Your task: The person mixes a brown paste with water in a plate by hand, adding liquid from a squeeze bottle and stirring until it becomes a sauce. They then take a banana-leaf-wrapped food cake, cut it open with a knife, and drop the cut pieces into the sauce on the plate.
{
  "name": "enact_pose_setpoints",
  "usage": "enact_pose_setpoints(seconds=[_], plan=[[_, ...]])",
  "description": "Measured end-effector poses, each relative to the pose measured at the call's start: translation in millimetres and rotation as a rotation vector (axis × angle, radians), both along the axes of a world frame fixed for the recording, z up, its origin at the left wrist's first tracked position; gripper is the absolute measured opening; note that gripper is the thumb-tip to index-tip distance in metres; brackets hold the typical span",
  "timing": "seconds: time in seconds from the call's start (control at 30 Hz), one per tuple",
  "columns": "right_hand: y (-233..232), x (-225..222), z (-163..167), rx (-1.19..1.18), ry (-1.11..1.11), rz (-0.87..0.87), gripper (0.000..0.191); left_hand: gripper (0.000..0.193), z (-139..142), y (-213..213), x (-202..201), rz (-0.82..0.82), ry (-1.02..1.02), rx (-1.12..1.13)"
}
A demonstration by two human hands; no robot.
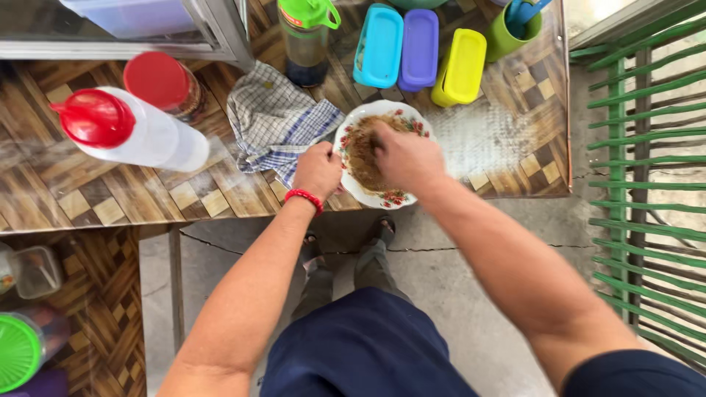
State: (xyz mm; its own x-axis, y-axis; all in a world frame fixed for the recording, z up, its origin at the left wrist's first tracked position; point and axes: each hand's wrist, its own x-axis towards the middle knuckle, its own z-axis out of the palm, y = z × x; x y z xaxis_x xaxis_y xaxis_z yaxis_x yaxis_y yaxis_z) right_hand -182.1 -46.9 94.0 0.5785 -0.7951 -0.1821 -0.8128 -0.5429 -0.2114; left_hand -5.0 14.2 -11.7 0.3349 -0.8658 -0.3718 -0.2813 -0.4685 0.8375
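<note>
Left hand [318, 169] fisted on floral bowl [382, 197] rim, right hand [406, 158] curled down into brown food [362, 158], grip hidden

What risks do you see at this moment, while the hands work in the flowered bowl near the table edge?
1. The flowered bowl sits close to the table edge; a hard push by the right hand might tip it, though the left hand steadies its rim.
2. The brown mixture may spill onto the checked cloth beside it.
</note>
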Motion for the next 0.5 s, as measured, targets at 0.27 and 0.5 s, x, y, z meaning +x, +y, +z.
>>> enact_pose_setpoints(seconds=[0.27, 0.5], plan=[[-17, 7, 6, 0.112, 0.073, 0.109, 0.039, 0.024, 10, 36, -24, 0.245, 0.377, 0.064], [-5, 21, -4, 0.074, 0.111, 0.147, 0.036, 0.029, 20, -3, 5, -0.007, -0.042, 0.086]])
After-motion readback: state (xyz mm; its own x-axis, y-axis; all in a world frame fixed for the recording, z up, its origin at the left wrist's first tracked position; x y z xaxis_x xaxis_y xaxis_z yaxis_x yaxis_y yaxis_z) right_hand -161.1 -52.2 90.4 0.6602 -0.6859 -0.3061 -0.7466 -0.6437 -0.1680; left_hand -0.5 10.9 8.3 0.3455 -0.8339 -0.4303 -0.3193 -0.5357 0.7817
